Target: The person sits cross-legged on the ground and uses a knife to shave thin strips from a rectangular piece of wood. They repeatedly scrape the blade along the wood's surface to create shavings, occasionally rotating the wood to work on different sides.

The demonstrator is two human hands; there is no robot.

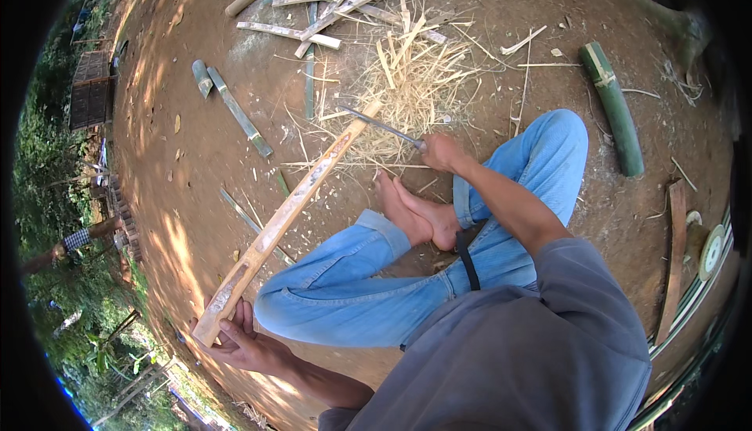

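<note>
My left hand (244, 343) is closed around the near end of a long split bamboo strip (272, 231), which slants up and away to the right past my left knee. The strip's pale, whitish inner face is turned up. In my right hand (440, 151) is the handle of a knife (384, 127), its thin dark blade lying across the far end of the strip. Just beyond the blade spreads a pile of pale bamboo shavings (419, 79). The handle is mostly hidden by my fingers.
Several split bamboo strips (345, 10) lie in a heap at the far side. Two green bamboo pieces (239, 112) rest at the left, and a thick green bamboo section (613, 110) at the right. My bare feet (419, 216) are crossed before me on brown dirt ground.
</note>
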